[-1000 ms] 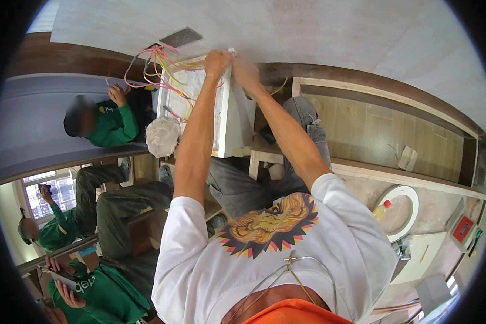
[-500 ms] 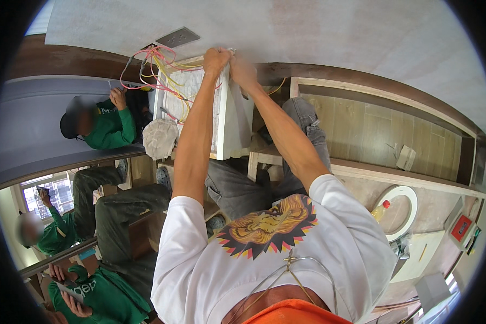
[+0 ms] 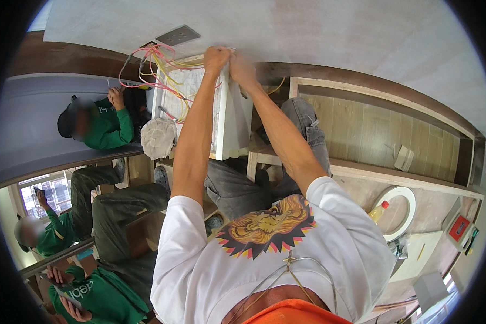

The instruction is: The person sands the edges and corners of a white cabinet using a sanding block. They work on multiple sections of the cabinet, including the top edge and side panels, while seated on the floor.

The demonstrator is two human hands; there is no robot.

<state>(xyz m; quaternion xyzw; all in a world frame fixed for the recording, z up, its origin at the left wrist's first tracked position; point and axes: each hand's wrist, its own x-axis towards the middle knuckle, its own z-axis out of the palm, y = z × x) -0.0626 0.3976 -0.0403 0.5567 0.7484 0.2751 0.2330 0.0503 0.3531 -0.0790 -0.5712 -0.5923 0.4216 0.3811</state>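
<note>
My left hand is closed at the wall-side end of a white box-like cabinet, its fingers round something small that I cannot make out. Just beside it is my right hand, almost touching; it is blurred and its fingers do not show clearly. A small whitish bit shows between the two hands. Left of my left forearm, pink, yellow and black wires spill from an opening by the wall across the cabinet's pale top. A grey outlet plate lies in the wall surface close by.
A bundled whitish cloth sits at the cabinet's left corner. People in green tops are at the left. Right of me are a wooden frame, a white ring, a bottle with a red cap and a red case.
Both my hands stay at the same spot with almost no movement. The green-sleeved person at the upper left has shifted very slightly to the left.
</note>
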